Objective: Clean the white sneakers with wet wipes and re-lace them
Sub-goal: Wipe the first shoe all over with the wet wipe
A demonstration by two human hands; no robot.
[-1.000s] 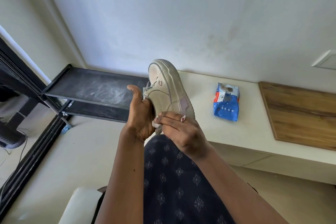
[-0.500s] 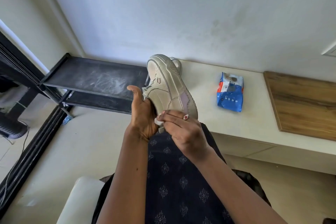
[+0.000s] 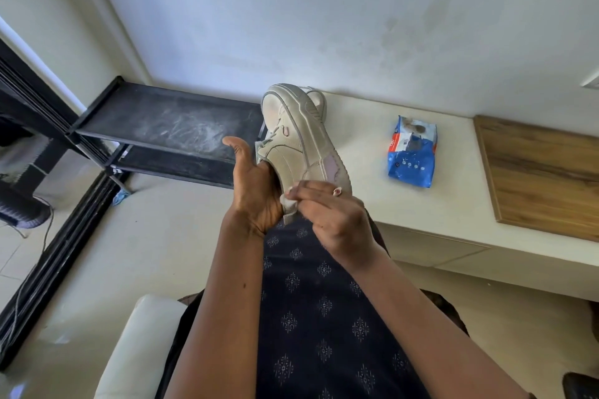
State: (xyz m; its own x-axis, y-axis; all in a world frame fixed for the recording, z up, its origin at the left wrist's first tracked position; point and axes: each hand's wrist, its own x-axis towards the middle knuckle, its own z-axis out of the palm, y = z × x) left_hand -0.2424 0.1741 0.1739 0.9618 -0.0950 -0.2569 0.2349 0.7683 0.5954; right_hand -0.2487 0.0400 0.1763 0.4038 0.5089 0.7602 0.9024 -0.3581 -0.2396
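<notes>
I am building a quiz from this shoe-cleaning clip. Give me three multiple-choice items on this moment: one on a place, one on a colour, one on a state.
1. Where does the blue plastic wipes pack lie?
A. on the pale ledge
B. on the black metal rack
C. on the person's lap

2. What colour is the patch near the heel of the off-white leather sneaker?
A. green
B. pale pink
C. black

3. What is the right hand doing?
A. resting open on the ledge
B. pulling a lace
C. pinching a small white wipe against the sneaker

Key: 1 A, the pack sits on the ledge beside the wooden board. 2 B, the heel panel shows pink. 3 C, the fingers close on the wipe at the heel while the left hand holds the shoe.
</notes>
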